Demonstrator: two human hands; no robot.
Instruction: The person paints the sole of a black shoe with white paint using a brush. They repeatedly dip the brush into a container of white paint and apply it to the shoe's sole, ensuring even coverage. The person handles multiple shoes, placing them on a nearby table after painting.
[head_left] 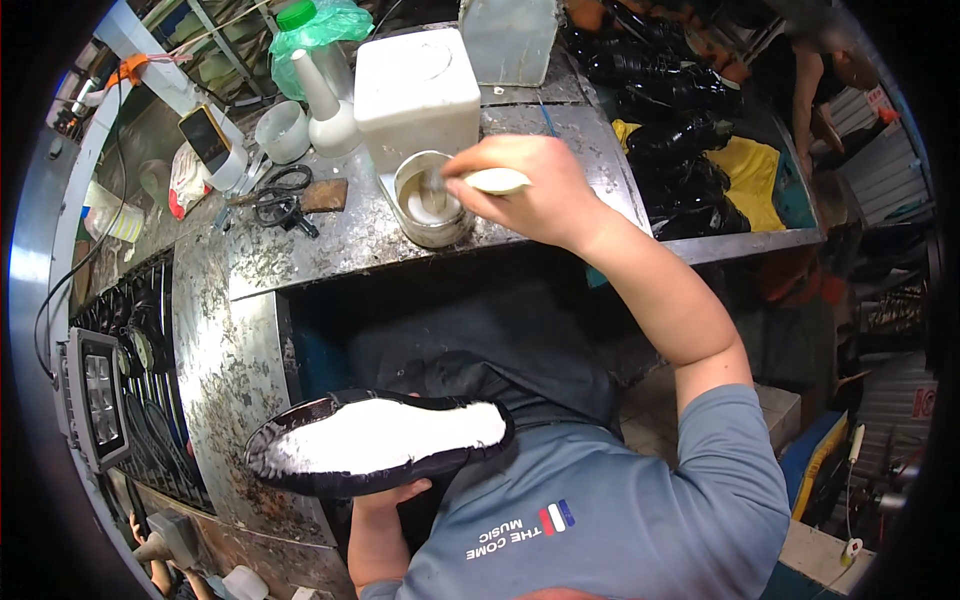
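Note:
My right hand [535,185] is closed around a brush [498,181] with a pale handle. Its bristle end reaches down into a round, crusted pot [436,236] that has whitish liquid inside. At the lower left, my left hand [408,491] supports a dark shoe upper [385,478] from beneath, with most of the fingers hidden by it. The upper lies bottom side up, showing a long white underside [385,436] framed by its dark, gathered edge.
Behind the pot stands a large white plastic container [415,95]. Left of it are a white long-necked bottle [333,125], a plastic tub [283,132], a phone [205,138] and black cable [283,205]. Glossy black shoes [670,90] fill the right side. A lamp [97,400] stands far left.

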